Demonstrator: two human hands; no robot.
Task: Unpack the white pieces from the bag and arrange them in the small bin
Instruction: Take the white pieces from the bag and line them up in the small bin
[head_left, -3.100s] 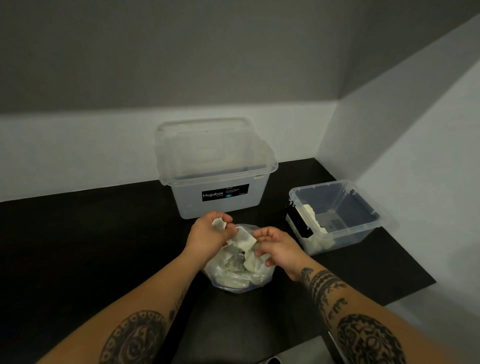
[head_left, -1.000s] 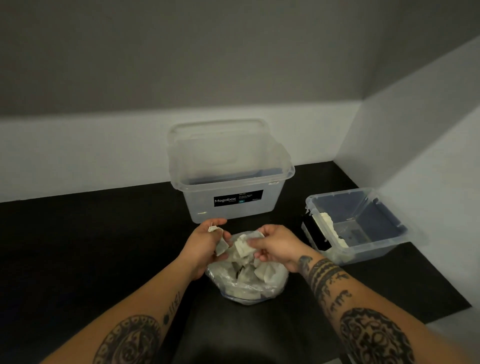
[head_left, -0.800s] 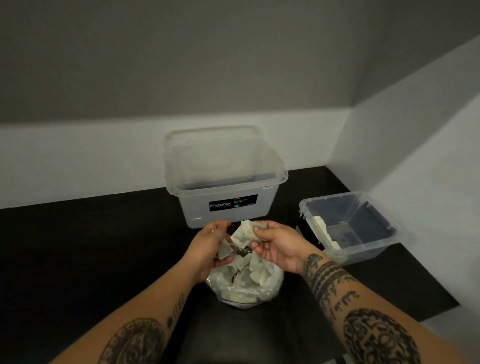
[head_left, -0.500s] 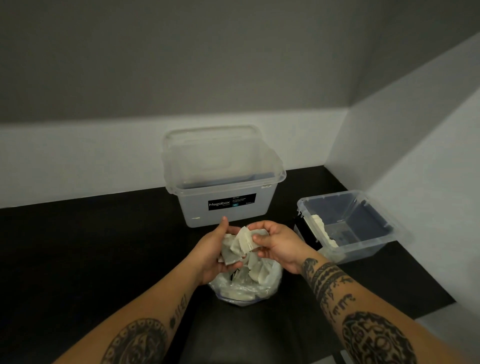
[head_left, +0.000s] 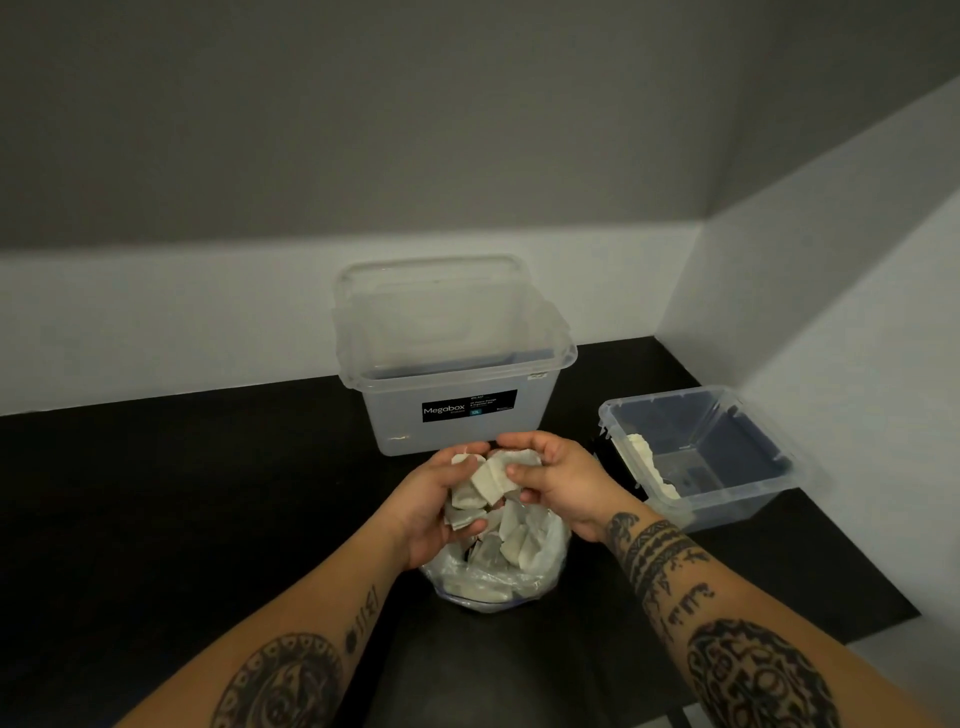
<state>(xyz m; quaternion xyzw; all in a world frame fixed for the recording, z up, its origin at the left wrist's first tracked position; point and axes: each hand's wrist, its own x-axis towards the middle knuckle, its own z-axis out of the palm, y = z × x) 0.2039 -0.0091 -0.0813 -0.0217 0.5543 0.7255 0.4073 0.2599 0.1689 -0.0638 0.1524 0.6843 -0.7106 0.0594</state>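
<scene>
1. Your left hand (head_left: 428, 501) curls round a clutch of white pieces (head_left: 467, 501), with the thumb on top.
2. Your right hand (head_left: 569, 480) pinches one white piece (head_left: 506, 470) against that clutch.
3. The clear plastic bag (head_left: 519, 584) sits just below both hands, with loose pieces (head_left: 514, 540) inside it.
4. The small bin (head_left: 727, 499) stands to the right of your right hand, with stacked pieces (head_left: 640, 456) along its near-left wall.
</scene>
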